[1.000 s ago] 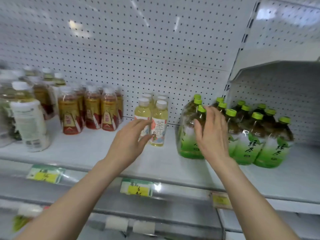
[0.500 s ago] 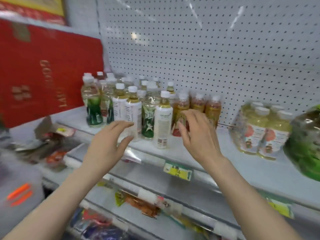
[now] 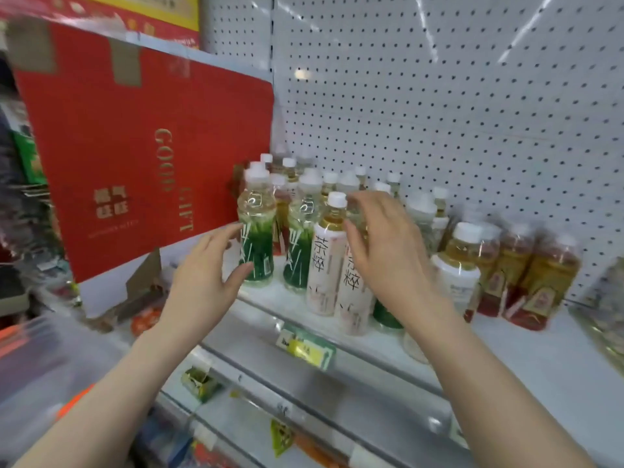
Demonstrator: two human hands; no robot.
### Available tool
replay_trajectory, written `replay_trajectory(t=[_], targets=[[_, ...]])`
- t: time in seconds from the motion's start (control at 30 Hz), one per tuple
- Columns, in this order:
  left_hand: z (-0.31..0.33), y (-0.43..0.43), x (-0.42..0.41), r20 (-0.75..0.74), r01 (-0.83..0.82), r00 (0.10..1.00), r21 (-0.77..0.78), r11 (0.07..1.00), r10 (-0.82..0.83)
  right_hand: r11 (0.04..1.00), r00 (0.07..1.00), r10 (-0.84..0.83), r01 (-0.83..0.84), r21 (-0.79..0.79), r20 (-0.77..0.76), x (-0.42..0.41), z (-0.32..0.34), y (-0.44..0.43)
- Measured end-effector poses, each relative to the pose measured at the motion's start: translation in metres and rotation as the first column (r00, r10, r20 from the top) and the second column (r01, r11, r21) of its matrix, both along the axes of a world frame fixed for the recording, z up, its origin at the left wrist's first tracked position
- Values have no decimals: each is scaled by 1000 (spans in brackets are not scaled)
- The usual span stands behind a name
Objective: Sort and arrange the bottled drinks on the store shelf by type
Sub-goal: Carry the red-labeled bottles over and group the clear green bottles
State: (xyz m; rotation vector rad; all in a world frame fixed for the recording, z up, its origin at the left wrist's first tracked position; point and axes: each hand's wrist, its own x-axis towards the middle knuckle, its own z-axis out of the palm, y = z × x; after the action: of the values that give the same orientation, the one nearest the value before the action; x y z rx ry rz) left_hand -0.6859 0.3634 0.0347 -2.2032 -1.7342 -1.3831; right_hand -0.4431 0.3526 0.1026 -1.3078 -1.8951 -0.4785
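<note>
While the bottled drinks (image 3: 312,185) stand crowded at the left end of the white shelf (image 3: 523,352), both hands hover in front of them. The left hand (image 3: 206,278) has its grip spread, thumb and fingertips right at the side of a green-labelled bottle (image 3: 257,238); whether they touch it I cannot tell. The right hand (image 3: 388,255), grip likewise spread and holding nothing, is before two white-labelled bottles (image 3: 326,265). Amber bottles (image 3: 547,278) stand to the right, a red box (image 3: 135,146) to the left.
</note>
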Motion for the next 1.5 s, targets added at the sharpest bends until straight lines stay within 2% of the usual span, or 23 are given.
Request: replay_trajectory(t=[0.13, 0.27, 0.37, 0.43, 0.5, 0.7, 0.8, 1.0, 1.13, 1.27, 1.33, 1.4, 1.43, 1.5], targets=[[11, 55, -8, 75, 25, 997, -91, 996, -18, 994, 996, -83, 86, -69, 44, -14, 32, 41], [9, 94, -11, 163, 70, 986, -147, 987, -46, 964, 987, -105, 131, -231, 120, -24, 43, 66], [8, 115, -11, 157, 121, 982, -101, 987, -105, 906, 979, -82, 150, -395, 184, -20, 53, 75], [10, 125, -11, 152, 172, 975, -51, 984, -162, 837, 982, -39, 132, -531, 183, -18, 64, 76], [10, 132, -16, 138, 200, 971, -27, 979, -195, 798, 986, -29, 122, -591, 165, -20, 75, 76], [13, 156, -47, 178, 248, 954, -28, 968, -240, 836, 975, -146, 211, -506, 166, -57, 87, 100], [13, 163, -58, 224, 332, 924, -69, 941, -310, 802, 965, -195, 260, -537, 175, -73, 76, 109], [12, 167, -31, 263, 464, 865, -96, 880, -428, 813, 956, -273, 290, -504, 109, -82, 62, 111], [15, 173, -7, 247, 509, 844, -91, 856, -476, 861, 978, -206, 199, -468, 37, -85, 62, 118], [22, 181, -13, 196, 558, 827, -169, 812, -528, 848, 981, -145, 190, -495, 128, -97, 66, 131], [28, 189, -25, 143, 514, 854, -73, 855, -501, 852, 980, -156, 198, -485, 125, -101, 66, 134], [35, 206, -36, 150, 387, 907, 74, 919, -394, 862, 982, -164, 190, -470, 97, -102, 63, 136], [38, 219, -40, 152, 310, 935, 85, 947, -320, 868, 981, -168, 193, -458, 95, -102, 61, 137], [39, 249, -43, 168, 214, 965, -73, 974, -199, 884, 979, -181, 202, -421, 91, -102, 56, 139]])
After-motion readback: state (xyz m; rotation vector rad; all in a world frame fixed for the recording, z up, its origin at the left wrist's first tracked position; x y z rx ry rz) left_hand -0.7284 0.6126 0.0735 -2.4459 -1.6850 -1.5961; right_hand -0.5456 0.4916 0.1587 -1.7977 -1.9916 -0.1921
